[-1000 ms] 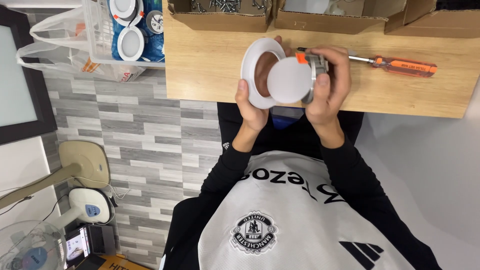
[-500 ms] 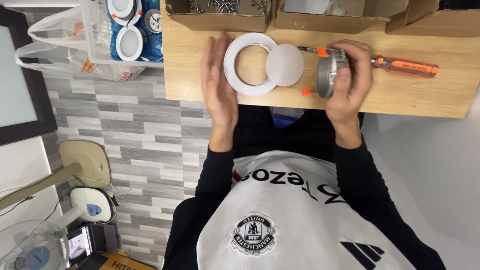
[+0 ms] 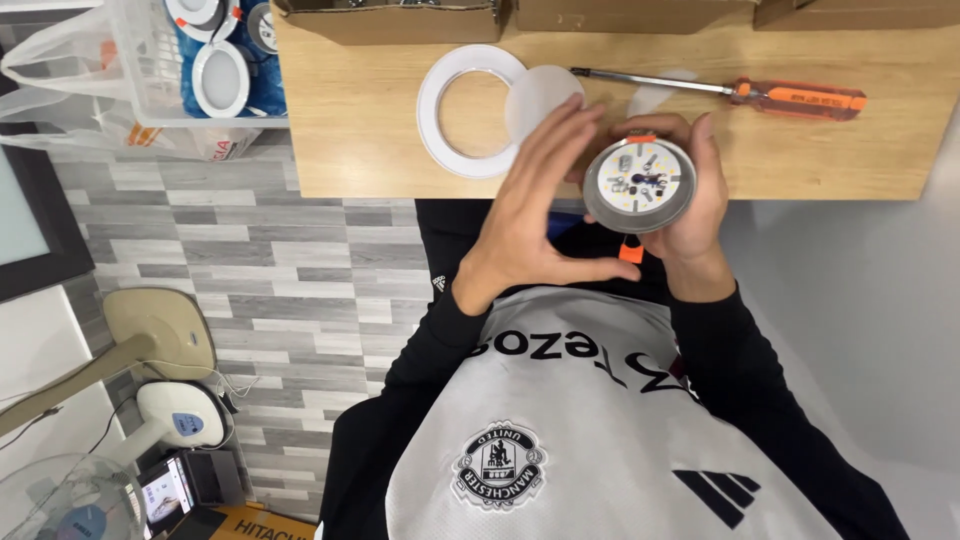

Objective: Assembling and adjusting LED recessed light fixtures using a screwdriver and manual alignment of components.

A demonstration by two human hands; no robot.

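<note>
Two hands meet at the near edge of the wooden counter [image 3: 350, 120]: the right hand [image 3: 690, 215] has its grip clamped around a round lamp body [image 3: 640, 185], circuit face up, while the left hand [image 3: 530, 215] is spread apart, fingers beside it. A white ring [image 3: 440, 130], white disc [image 3: 535, 95] and orange-handled screwdriver [image 3: 760, 95] lie just beyond.

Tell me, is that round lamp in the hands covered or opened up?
Opened up: the lamp body shows its bare circuit board, while the white ring and diffuser disc lie separately on the table.
</note>
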